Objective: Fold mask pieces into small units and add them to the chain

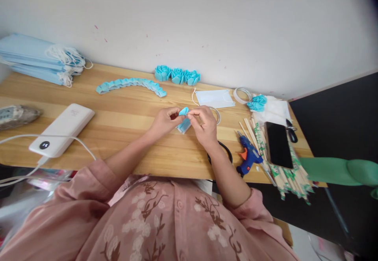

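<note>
Near the middle of the wooden table, a small folded piece of blue mask fabric is pinched between both hands. My left hand grips its left side with thumb and finger. My right hand closes on its right edge, fingers bent. Just below the fingers lies another blue piece, partly covered by the hands. Behind my right hand a roll of tape shows in part. A flat face mask with a white ear loop lies beyond it.
At the back are blue fabric roses and a curved row of folded pieces. Stacked masks and a power bank occupy the left. A glue gun, a phone and wrapped chopsticks lie right.
</note>
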A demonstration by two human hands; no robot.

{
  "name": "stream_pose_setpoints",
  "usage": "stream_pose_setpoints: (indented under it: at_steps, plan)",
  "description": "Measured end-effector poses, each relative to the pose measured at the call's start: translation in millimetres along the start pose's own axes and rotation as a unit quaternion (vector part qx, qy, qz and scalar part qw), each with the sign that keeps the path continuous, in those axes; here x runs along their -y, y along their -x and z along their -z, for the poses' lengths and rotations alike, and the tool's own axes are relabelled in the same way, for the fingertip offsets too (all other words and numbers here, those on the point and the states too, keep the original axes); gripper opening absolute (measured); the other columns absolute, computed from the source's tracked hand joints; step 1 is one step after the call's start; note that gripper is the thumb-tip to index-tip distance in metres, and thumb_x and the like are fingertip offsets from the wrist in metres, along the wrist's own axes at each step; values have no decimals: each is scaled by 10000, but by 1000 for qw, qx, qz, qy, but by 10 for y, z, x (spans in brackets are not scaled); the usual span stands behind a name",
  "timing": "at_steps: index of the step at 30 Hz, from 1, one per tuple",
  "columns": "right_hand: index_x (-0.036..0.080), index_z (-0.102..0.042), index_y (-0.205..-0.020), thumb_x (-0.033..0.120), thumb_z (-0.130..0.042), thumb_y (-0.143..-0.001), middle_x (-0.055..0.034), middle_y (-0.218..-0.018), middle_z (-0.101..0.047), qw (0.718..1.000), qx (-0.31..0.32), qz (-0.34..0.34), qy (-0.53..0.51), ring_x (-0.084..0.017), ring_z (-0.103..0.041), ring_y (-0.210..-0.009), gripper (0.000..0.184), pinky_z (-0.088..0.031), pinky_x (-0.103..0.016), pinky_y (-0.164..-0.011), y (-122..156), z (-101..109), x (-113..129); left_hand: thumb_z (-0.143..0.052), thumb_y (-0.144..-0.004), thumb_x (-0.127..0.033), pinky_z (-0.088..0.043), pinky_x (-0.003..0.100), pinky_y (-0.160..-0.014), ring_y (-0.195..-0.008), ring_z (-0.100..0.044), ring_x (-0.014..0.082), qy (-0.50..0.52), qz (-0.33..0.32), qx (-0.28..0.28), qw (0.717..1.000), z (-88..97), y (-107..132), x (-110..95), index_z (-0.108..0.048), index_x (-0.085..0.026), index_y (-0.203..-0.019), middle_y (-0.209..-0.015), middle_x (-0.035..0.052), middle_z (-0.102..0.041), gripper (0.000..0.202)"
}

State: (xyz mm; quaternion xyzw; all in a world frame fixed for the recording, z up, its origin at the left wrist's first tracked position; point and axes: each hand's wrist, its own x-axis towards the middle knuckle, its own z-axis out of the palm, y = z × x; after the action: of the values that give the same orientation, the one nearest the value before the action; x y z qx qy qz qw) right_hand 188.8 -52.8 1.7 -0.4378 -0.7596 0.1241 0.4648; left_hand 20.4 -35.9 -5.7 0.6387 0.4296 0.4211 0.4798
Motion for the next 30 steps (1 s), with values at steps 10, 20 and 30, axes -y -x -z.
stream_pose_setpoints:
  at_steps: [10, 20, 30]
  plan:
    - [260, -629, -948, 285, -546, -940, -48, -1028, -668, 1000, -6, -6, 0, -216, -600, -1026, 86, -447, -411, -930, 11, -7, -22, -618, -781, -365, -338, 240, -560, -592, -430, 101, 40, 32, 11, 999, 10, -2, -21, -545, -167, -649, -618, -23, -491, 249]
    - [244, -614, -900, 263, -553, -944, -37, -1056, -662, 999, 18, 21, 39, -211, -584, -1032, 77, -434, -402, -932, 29, -17, -68, -644, -740, -401, -333, 235, -581, -600, -428, 90, 89, 47, 42, 994, -7, -4, 13, -541, -153, -644, -630, -26, -484, 285]
    - [238, -568, -900, 315, -493, -969, -55, -1065, -616, 999, 17, -23, -37, -209, -571, -1053, 127, -441, -397, -950, 22, -5, -78, -680, -706, -423, -321, 232, -571, -582, -401, 80, 133, 75, 28, 988, 22, -6, -50, -540, -153, -641, -607, -38, -464, 311]
